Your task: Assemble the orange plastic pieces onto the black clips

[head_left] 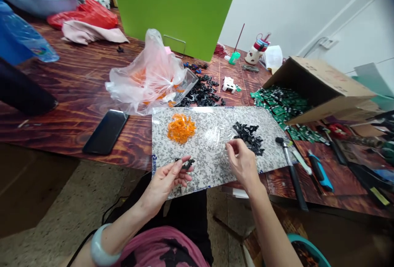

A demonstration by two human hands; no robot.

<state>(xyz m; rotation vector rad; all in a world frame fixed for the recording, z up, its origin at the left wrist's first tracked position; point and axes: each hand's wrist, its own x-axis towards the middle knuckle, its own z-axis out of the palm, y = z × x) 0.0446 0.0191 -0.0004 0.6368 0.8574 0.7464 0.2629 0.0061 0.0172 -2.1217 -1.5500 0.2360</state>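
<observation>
My left hand (164, 185) pinches a small black plastic part (186, 164) between thumb and fingertips, above the near edge of a speckled grey-and-white board (212, 168). My right hand (243, 163) hangs over the board with its fingers curled together, close to a heap of black plastic parts (248, 139). Whether those fingers hold anything is hidden. A heap of orange plastic pieces (181, 128) lies on the board's left half, out of reach of neither hand's fingertips but touching neither. A clear plastic film (215, 133) lies on the board.
A wood-grain table (76, 78) bears a black phone (105, 132), a plastic bag of orange pieces (150, 78), loose black parts (201, 92) and a tipped cardboard box (320, 86) spilling green parts. A hammer (291, 168) and a blue utility knife (320, 172) lie to the right.
</observation>
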